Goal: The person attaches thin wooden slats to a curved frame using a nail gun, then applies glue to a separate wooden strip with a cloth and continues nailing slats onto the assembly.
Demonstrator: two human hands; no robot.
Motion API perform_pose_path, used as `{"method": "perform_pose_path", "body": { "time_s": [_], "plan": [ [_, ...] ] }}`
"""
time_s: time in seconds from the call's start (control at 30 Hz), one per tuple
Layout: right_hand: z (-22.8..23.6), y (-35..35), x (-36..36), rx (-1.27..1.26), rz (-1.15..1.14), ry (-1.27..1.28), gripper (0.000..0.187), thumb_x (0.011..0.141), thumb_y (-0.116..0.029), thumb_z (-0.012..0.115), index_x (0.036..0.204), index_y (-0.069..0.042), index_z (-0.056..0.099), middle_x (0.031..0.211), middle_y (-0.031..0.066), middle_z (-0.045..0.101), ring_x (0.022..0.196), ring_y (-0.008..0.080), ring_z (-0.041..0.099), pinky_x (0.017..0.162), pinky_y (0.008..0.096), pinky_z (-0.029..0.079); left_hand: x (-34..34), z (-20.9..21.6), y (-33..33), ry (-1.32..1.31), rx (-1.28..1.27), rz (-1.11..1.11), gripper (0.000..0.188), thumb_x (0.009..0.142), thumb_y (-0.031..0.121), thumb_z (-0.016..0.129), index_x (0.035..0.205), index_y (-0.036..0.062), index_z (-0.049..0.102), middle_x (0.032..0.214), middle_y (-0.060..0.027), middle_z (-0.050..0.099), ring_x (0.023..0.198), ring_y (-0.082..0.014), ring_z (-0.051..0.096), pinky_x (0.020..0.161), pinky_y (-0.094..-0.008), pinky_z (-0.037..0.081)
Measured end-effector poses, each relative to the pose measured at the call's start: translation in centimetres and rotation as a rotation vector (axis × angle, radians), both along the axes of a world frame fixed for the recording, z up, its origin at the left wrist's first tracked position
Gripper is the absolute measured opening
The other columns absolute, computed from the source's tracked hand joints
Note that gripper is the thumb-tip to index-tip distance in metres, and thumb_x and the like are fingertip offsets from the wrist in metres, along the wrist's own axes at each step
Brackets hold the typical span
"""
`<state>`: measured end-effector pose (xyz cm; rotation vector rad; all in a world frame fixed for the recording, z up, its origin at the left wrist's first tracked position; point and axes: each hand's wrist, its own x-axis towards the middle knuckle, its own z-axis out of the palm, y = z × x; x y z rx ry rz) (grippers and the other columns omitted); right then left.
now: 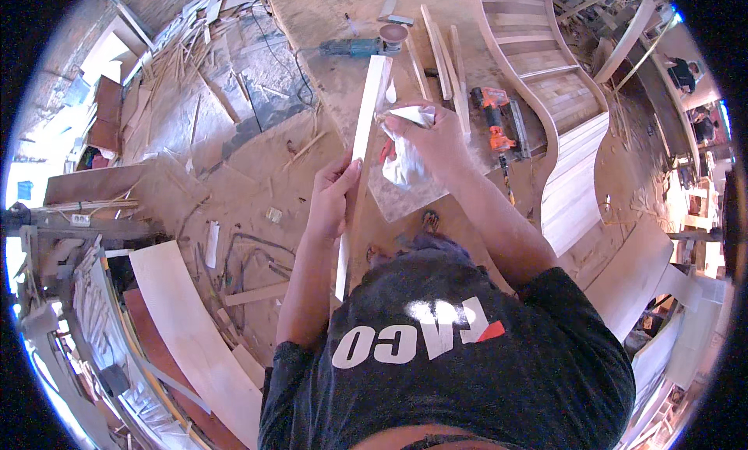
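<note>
My left hand (336,191) is wrapped round a long, pale wooden strip (370,111), held tilted in front of me over the near edge of the work table (401,201). The strip's far end lies over the table top, and its lower end hangs by my left side. Just right of the strip, my right hand (436,138) grips a crumpled white plastic bag (403,165) with some red on it. What the bag contains is not visible.
Farther along the table lie a teal power sander (354,48), several loose wooden strips (440,56) and an orange nail gun (495,119). A wavy slatted wooden panel (576,165) runs along the right. Offcuts (222,99) litter the floor at left; a curved board (195,333) leans nearby.
</note>
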<state>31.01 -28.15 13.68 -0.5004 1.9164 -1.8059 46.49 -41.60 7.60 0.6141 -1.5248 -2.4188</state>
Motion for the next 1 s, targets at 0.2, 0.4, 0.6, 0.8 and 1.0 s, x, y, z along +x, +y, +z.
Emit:
{"method": "perform_pose_path", "body": {
  "time_s": [0.2, 0.4, 0.6, 0.8, 1.0],
  "plan": [
    [-1.1, -0.1, 1.7, 0.089, 0.086, 0.038, 0.021, 0.091, -0.012, 0.079, 0.107, 0.000, 0.073, 0.086, 0.0059, 0.073, 0.074, 0.0117, 0.068, 0.065, 0.0299, 0.056, -1.2, 0.4, -0.2, 0.045, 0.087, 0.064, 0.039, 0.104, 0.017, 0.058, 0.140, 0.0029, 0.060, 0.087, -0.0001, 0.064, 0.069, -0.0095, 0.058, 0.061, -0.0266, 0.049],
    [-2.1, -0.2, 2.9, 0.199, 0.191, 0.116, 0.020, 0.090, -0.015, 0.080, 0.105, -0.002, 0.074, 0.088, 0.0041, 0.074, 0.076, 0.0102, 0.068, 0.068, 0.0291, 0.054, -2.0, 0.4, -1.2, 0.065, 0.214, 0.110, 0.042, 0.105, 0.014, 0.059, 0.142, -0.0044, 0.057, 0.116, -0.0059, 0.069, 0.103, -0.0102, 0.064, 0.088, -0.0253, 0.051],
    [-2.8, -0.5, 4.1, 0.184, 0.261, 0.170, 0.020, 0.090, -0.015, 0.080, 0.104, -0.001, 0.075, 0.087, 0.0040, 0.074, 0.077, 0.0102, 0.068, 0.069, 0.0296, 0.054, -3.2, 0.6, -2.2, 0.143, 0.247, 0.230, 0.036, 0.104, 0.014, 0.059, 0.137, -0.0017, 0.060, 0.115, -0.0073, 0.070, 0.103, -0.0134, 0.066, 0.089, -0.0276, 0.053],
    [-4.6, -0.2, 4.7, 0.267, 0.301, 0.143, 0.038, 0.083, -0.031, 0.085, 0.108, -0.005, 0.075, 0.089, 0.0140, 0.076, 0.082, 0.0238, 0.074, 0.076, 0.0386, 0.058, -4.0, 0.1, -3.9, 0.226, 0.310, 0.254, 0.029, 0.103, 0.014, 0.061, 0.130, 0.0030, 0.064, 0.097, -0.0043, 0.069, 0.079, -0.0155, 0.066, 0.070, -0.0313, 0.055],
    [-3.7, 0.1, 5.8, 0.347, 0.388, 0.212, 0.022, 0.087, -0.019, 0.082, 0.101, -0.004, 0.075, 0.082, 0.0058, 0.073, 0.074, 0.0110, 0.066, 0.068, 0.0322, 0.053, -4.8, 1.4, -5.2, 0.222, 0.239, 0.337, 0.023, 0.105, 0.024, 0.059, 0.122, 0.0089, 0.061, 0.081, -0.0049, 0.062, 0.069, -0.0169, 0.061, 0.061, -0.0329, 0.051]
  ]
}}
